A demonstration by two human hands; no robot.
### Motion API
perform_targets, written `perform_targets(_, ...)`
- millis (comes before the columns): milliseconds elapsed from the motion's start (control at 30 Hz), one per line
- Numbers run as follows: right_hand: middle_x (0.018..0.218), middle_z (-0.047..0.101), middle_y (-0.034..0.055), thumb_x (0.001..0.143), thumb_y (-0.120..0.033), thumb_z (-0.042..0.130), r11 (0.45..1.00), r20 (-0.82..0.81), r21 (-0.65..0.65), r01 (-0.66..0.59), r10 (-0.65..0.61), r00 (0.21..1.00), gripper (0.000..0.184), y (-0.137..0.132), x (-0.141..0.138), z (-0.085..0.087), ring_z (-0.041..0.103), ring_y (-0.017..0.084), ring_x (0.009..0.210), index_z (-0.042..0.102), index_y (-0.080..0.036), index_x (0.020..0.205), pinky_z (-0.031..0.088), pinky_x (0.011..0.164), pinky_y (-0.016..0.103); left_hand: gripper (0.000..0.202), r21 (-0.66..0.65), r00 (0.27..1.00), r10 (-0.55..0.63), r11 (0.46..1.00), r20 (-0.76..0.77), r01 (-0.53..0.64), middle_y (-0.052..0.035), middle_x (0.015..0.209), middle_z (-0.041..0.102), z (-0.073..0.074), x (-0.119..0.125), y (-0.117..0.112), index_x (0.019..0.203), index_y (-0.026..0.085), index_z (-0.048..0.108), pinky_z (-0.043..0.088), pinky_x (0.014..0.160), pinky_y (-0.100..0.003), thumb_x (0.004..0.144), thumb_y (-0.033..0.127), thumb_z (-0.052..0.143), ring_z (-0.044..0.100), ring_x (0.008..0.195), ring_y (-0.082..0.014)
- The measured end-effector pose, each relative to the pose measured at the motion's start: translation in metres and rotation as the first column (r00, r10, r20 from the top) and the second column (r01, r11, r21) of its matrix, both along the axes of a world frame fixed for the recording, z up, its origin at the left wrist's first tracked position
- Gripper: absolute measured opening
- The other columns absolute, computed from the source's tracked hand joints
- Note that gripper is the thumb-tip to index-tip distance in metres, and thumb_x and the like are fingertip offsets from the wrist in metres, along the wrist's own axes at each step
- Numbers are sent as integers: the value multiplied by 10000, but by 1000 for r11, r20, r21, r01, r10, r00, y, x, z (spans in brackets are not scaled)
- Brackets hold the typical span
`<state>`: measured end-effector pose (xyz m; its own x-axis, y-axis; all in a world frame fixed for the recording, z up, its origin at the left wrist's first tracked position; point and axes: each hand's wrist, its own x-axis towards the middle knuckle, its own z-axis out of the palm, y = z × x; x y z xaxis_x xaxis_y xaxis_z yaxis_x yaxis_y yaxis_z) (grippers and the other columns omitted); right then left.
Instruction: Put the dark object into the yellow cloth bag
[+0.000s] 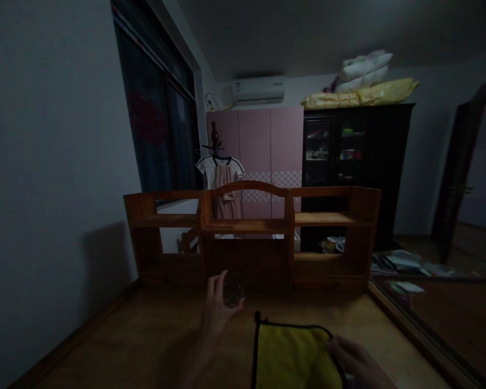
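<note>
My left hand is raised over the wooden desk, its fingers curled round a small dark round object that I cannot name in the dim light. It is just in front of the lower middle bay of the wooden shelf unit. My right hand rests at the lower right on the edge of a yellow cloth with dark trim, which lies spread on the desk. Its fingers look curled over the cloth's edge.
A grey wall runs along the left, with a dark window beyond. Behind the shelf stand a pink wardrobe with hanging clothes and a dark cabinet topped with bedding. Papers lie at the right.
</note>
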<state>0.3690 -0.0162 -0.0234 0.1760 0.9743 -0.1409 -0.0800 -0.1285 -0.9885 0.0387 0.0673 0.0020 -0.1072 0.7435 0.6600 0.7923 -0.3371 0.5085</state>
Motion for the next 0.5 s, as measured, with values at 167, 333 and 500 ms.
perform_targets(167,524,583,3,554,-489,770,993,-50,20,-118,118,992,370,68,-20,-5,520,128,487,669,-137,610,371,446,204,906,-69,955,-292,953,40,295,-77,1344,361,7,99,-26,1382,275,312,467,961,-333,599,228,764,499,1170,-263)
perform_targets(333,797,701,71,634,-467,761,982,-303,161,-97,143,942,403,76,-37,-14,628,192,724,706,-127,843,477,623,238,940,-264,941,-337,910,-25,319,-61,1379,345,-45,118,-18,1399,326,325,474,947,-358,582,158,759,499,1164,-275)
perform_targets(500,770,689,71,673,-486,741,985,-470,91,-149,174,865,412,72,-47,-26,641,196,701,692,-130,874,495,649,273,886,-362,943,-327,888,-60,285,-54,1378,383,-63,109,-13,1407,319,334,462,951,-324,617,103,671,439,1225,-270)
